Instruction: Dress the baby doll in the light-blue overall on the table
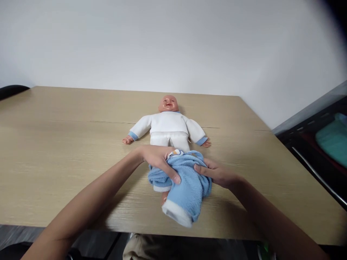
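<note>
A baby doll [168, 122] lies on its back on the table, head away from me, arms spread, in a white top with blue cuffs. Blue terry pants [187, 180] with white cuffs are bunched around its lower legs. One small foot shows below the left cuff; the other leg's end is hidden inside the cloth. My left hand [159, 160] grips the pants from the left, thumb on top and the fingers hidden behind. On the right side, my right hand [217, 173] pinches the cloth between thumb and fingers.
The light wooden table [67, 144] has a seam running across it. Behind stands a white wall [135, 43]. A dark rack [311, 144] with a teal item [334, 139] is at the right. A black chair edge [13, 90] shows at far left.
</note>
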Available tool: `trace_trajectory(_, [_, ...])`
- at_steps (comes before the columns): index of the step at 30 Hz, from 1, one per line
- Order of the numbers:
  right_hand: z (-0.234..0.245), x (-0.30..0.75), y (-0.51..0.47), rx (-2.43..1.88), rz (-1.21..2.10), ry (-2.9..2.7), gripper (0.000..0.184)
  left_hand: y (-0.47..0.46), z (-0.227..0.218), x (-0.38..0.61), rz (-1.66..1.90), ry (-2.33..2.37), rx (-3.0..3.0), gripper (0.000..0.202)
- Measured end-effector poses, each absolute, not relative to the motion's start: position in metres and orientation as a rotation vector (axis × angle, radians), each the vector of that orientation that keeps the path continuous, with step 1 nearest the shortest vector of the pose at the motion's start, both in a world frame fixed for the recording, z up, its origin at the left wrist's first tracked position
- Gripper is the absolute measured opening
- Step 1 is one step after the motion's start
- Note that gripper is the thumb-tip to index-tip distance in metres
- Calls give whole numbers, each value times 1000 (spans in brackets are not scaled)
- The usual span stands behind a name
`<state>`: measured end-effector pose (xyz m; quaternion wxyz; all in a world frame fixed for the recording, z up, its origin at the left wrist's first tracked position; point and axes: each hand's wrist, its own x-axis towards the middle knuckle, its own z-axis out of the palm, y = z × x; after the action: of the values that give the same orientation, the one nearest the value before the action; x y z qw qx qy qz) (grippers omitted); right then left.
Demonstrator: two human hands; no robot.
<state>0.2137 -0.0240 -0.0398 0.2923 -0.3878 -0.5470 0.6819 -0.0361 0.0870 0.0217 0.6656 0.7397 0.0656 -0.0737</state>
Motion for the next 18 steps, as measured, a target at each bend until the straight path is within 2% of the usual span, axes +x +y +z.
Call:
trace_trajectory(5, [-23, 219, -27, -790, 2106, -1667, 65, 92, 22, -40, -120, 119, 1718, 34])
trace_trajectory(11, [-51, 215, -26, -800, 1946, -1215, 56, 93, 11, -47, -51, 200, 1611, 52])
trace_trajectory(15, [-60, 207, -28, -842, 2004, -993, 55, 97, 4, -48, -164, 76, 1464, 70])
trace_trajectory(18, [-58, 202, -30, -891, 2020, -1004, 52, 98, 3, -48, -213, 74, 1451, 54])
